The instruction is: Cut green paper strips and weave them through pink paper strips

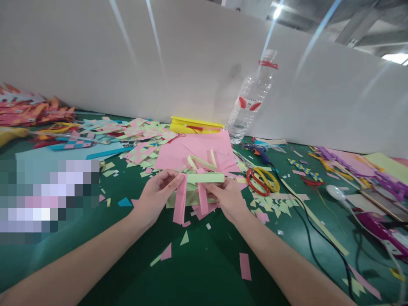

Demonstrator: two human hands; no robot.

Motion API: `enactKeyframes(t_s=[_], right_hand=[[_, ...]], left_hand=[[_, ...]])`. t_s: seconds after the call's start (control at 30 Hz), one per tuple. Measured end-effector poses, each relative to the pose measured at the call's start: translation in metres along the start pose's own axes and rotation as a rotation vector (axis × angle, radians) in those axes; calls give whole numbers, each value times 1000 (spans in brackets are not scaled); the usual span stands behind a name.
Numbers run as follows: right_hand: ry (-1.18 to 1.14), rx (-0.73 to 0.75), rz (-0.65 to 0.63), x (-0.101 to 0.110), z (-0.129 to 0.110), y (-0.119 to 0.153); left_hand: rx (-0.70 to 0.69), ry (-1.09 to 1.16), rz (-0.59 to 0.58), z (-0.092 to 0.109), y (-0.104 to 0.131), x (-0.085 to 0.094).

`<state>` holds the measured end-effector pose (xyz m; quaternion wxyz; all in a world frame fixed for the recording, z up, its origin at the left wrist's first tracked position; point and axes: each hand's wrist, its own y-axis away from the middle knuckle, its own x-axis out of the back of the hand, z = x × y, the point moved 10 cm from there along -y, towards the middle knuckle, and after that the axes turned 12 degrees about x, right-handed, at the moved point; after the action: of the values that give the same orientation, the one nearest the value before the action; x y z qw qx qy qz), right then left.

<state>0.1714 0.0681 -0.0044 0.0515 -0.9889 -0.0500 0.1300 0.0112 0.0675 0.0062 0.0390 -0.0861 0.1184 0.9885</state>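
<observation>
My left hand point(159, 190) and my right hand point(230, 196) meet in the middle, above the table. Between them are interlaced paper strips: a light green strip point(208, 178) runs across, and a pink strip point(180, 206) hangs down at its left end. My left thumb and fingers pinch that left end. The right fingers close on the other end, close to a second pink strip point(203, 202). Just behind my hands lies pink paper point(194, 146). Scissors point(262, 180) with red and yellow handles lie to the right of my right hand.
A clear plastic bottle point(251, 100) leans against the white partition point(178, 55). Checkered woven paper pieces point(143, 132) lie at back left. A blue glue gun point(262, 154) trails a black cord rightward. Paper scraps dot the green table point(197, 274); a purple-handled device point(379, 231) is at far right.
</observation>
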Motion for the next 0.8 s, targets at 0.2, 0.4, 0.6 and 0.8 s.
enactKeyframes(t_s=[0.2, 0.4, 0.6, 0.8], right_hand=[[50, 77, 0, -7, -9, 7], [103, 83, -14, -10, -4, 10], [132, 110, -48, -11, -6, 8], [202, 190, -63, -13, -18, 8]], left_hand=[[-15, 42, 27, -2, 3, 0], [-41, 27, 50, 1, 7, -3], [-41, 36, 64, 5, 10, -5], [-27, 5, 43, 2, 9, -6]])
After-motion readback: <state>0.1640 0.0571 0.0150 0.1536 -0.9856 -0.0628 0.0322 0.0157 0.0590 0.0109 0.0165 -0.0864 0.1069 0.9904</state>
